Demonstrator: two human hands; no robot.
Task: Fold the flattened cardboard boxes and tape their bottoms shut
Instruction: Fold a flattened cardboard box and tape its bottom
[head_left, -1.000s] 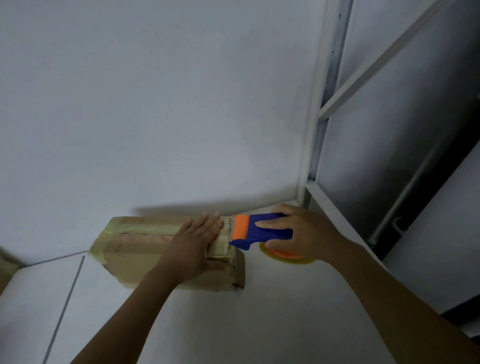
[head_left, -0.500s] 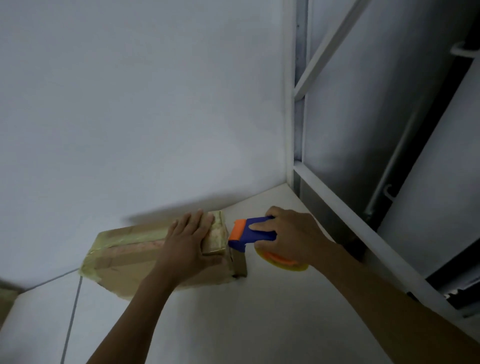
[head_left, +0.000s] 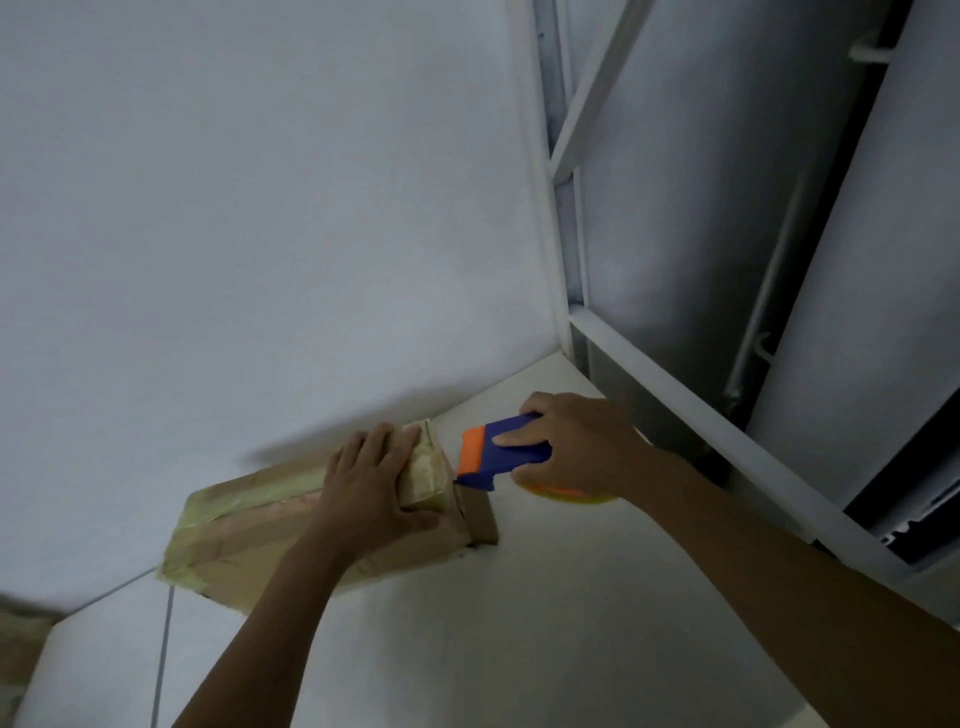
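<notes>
A brown cardboard box (head_left: 249, 525) lies on the white floor against the wall, with yellowish tape strips along its top and ends. My left hand (head_left: 371, 488) presses flat on the box's right part, fingers spread, thumb over the near side. My right hand (head_left: 576, 447) grips a blue and orange tape dispenser (head_left: 498, 452) just off the box's right end. Its orange front edge sits close to the taped corner. The yellow tape roll (head_left: 571, 496) shows under my right palm. A small cardboard flap (head_left: 480, 517) sticks out at the box's right end.
A white wall (head_left: 260, 208) stands right behind the box. A white metal frame (head_left: 675, 410) with dark panels runs along the right. More cardboard (head_left: 21, 644) shows at the far left edge. White floor tiles (head_left: 467, 649) lie in front of the box.
The view has swung so the frame on the right looms larger. My right hand has drawn the dispenser slightly away from the box's end. My left hand stays pressed on the box.
</notes>
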